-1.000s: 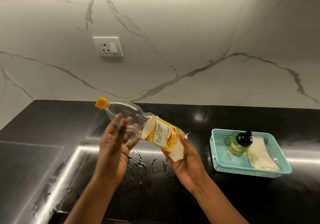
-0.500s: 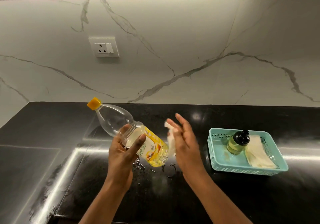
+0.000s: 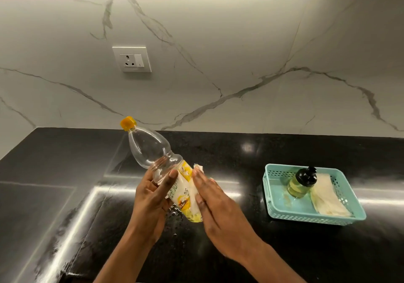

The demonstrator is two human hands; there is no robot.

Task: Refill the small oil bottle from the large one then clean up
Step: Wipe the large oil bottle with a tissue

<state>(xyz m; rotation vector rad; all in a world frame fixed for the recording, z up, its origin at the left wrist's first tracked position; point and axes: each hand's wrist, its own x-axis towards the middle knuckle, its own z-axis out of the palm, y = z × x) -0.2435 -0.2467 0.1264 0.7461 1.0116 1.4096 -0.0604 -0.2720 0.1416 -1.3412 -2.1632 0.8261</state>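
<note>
Above the black counter point(image 3: 218, 254), the left hand point(image 3: 150, 197) curls its fingers round the tilted large oil bottle point(image 3: 153, 149), the right hand point(image 3: 216, 206), fingers straight, presses a tissue point(image 3: 197, 168) to its label, and farther right the small oil bottle point(image 3: 300, 183) sits in a teal basket point(image 3: 317, 218)

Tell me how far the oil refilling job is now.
Done, it seems: the small oil bottle, capped and holding oil, sits in the teal basket; the large oil bottle wears its yellow cap. In hand: the left grip holds it while the right grip presses a tissue on its label. Left: droplets on the black counter.
</note>
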